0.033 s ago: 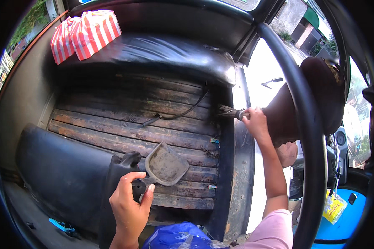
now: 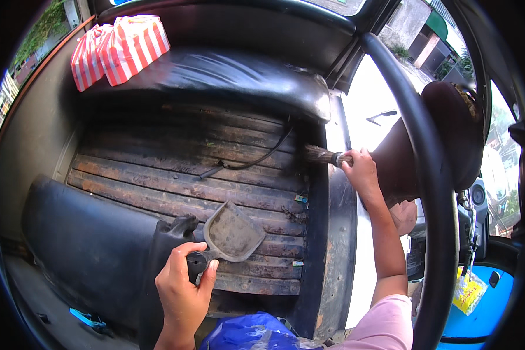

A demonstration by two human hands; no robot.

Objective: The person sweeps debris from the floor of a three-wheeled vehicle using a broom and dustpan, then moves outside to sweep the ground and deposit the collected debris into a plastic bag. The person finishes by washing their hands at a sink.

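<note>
In the lower middle, my left hand (image 2: 181, 286) closes thumb and fingers round the dark round handle of a dusty grey dustpan (image 2: 233, 232). The pan lies tilted over the ribbed floor (image 2: 151, 181) of a vehicle. To the right, my right hand (image 2: 363, 174) grips a stick broom (image 2: 319, 154) by its bound neck. Its bristles point left over the dark inner edge of the floor, and their tips are blurred. A thin black strap or hose (image 2: 256, 161) lies on the boards left of the broom.
A black bench seat (image 2: 245, 79) runs along the far side, with red-and-white striped bags (image 2: 135, 49) on it. Another black seat (image 2: 93, 233) is at the near left. A black curved rail (image 2: 411, 105) passes beside my right arm. Small scraps (image 2: 300, 198) dot the floor's right side.
My right hand and the broom have shifted very slightly; the bristles look more bunched. My left hand and the dustpan are almost unmoved.
</note>
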